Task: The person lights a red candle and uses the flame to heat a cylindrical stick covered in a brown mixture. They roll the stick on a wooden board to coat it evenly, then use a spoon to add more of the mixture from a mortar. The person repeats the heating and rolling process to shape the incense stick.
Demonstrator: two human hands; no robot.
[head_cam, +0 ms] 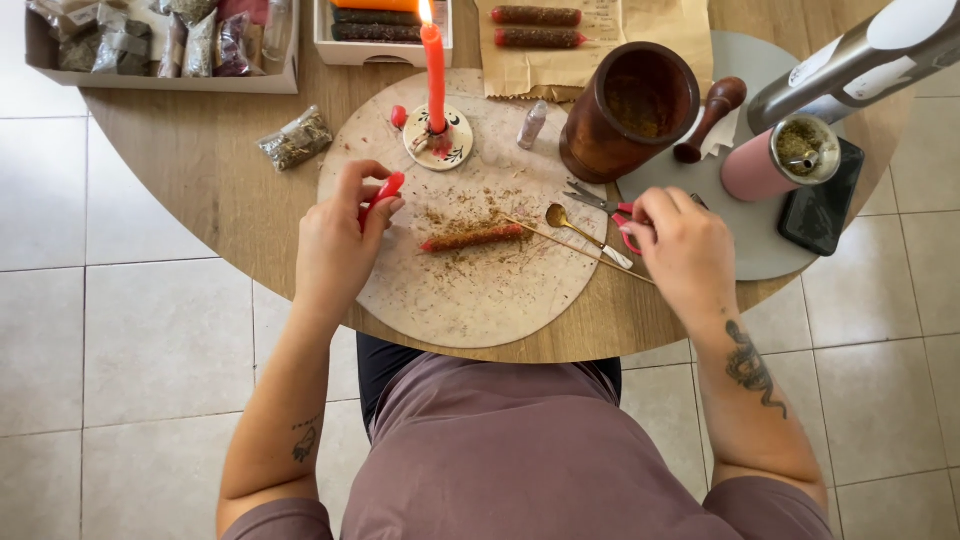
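Note:
My left hand pinches a small red candle above the left side of a round pale stone board. A red candle coated in dried herbs lies in the board's middle among scattered herb crumbs. My right hand rests at the board's right edge with its fingers on the red handles of small scissors. A gold spoon and a thin wooden stick lie between the coated candle and that hand.
A lit red candle stands in a white holder at the board's far edge. Behind are a wooden mortar, a pestle, a pink herb jar, a black phone, herb packets, boxes and coated candles on brown paper.

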